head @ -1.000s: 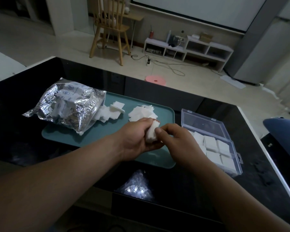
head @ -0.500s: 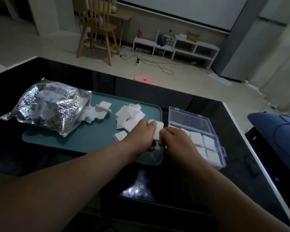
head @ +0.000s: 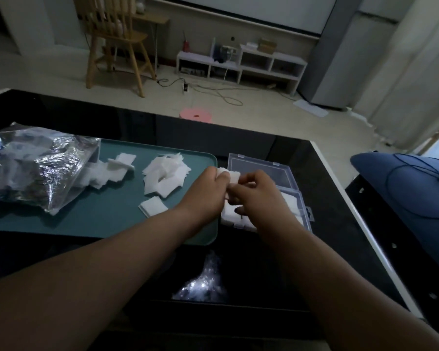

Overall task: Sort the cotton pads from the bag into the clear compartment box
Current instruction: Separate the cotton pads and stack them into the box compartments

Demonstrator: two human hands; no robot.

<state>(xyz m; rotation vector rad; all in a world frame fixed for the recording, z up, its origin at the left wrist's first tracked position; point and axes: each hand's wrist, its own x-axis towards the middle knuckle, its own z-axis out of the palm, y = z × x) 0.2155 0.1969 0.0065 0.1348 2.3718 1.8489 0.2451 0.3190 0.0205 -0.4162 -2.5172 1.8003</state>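
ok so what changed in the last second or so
The left hand and right hand carried the stack of cotton pads rightward, from over the tray to above the clear compartment box, gripping it throughout. The foil bag, the loose pads on the tray and the box stayed put.

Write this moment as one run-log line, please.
left hand: holds pad stack | right hand: pinches it | where: over clear box | lid: open

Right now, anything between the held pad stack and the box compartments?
Nothing visible. The lid lies open behind, and the pad stack is held over the clear box's left edge. Visible compartments already hold pads; the rest hide under the right grip.
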